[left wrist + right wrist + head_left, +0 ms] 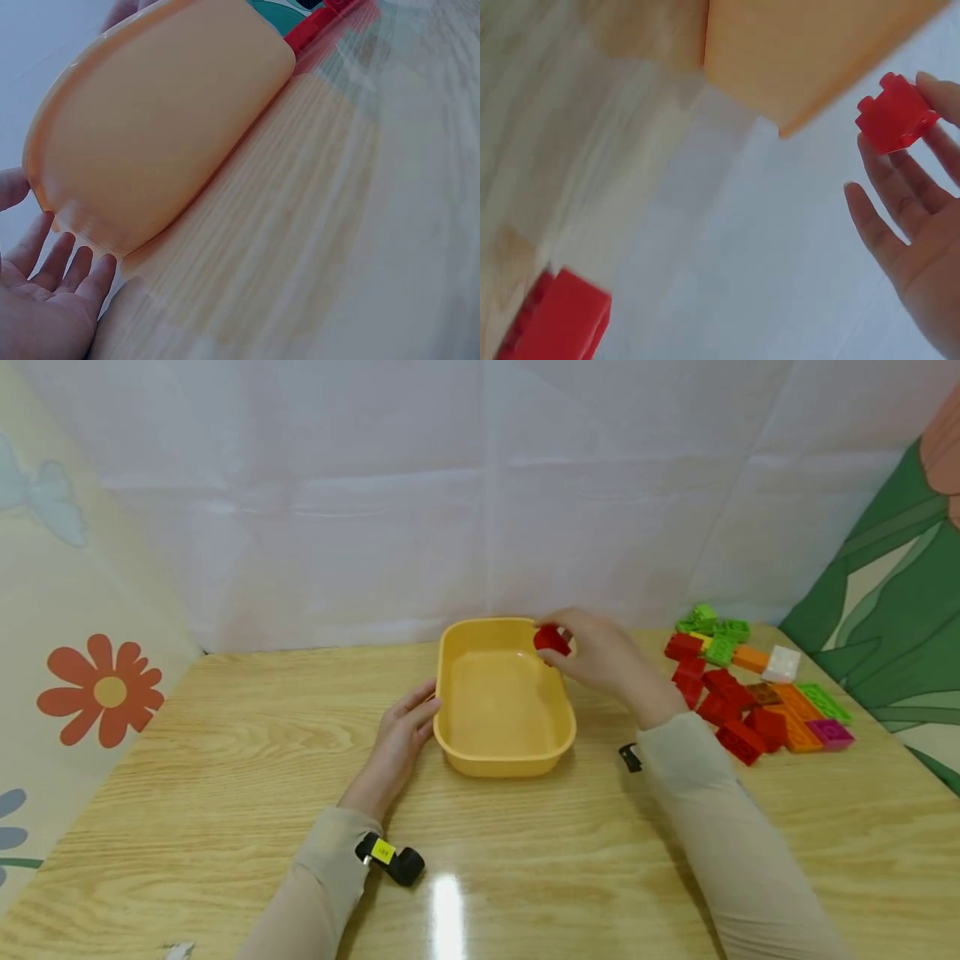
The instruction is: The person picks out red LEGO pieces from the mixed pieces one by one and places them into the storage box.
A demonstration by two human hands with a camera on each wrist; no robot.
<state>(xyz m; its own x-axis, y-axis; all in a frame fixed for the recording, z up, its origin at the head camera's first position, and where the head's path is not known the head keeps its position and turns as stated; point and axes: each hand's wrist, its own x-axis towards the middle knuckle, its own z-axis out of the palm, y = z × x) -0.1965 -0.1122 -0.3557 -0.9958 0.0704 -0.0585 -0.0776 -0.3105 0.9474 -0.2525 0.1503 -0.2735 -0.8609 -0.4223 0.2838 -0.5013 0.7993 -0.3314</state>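
A yellow plastic bin [498, 758] stands on the table with a bare floor inside. My left hand [399, 735] is at its left side, fingers fairly straight and spread, with the tips against the outer wall; the left wrist view shows these fingers [96, 283] close up. Between thumb and fingers, my right hand [596, 652] pinches a small red toy brick [551, 643] over the bin's far right rim. In the right wrist view the studs of this red brick [894, 116] show, and the other fingers extend below it.
To the right lies a loose spread of toy bricks: several red bricks [723, 697], green bricks [722, 647], orange bricks [798, 727], a white brick [782, 664] and a magenta brick [830, 733]. A white cloth [337, 510] hangs behind the wooden table [225, 793].
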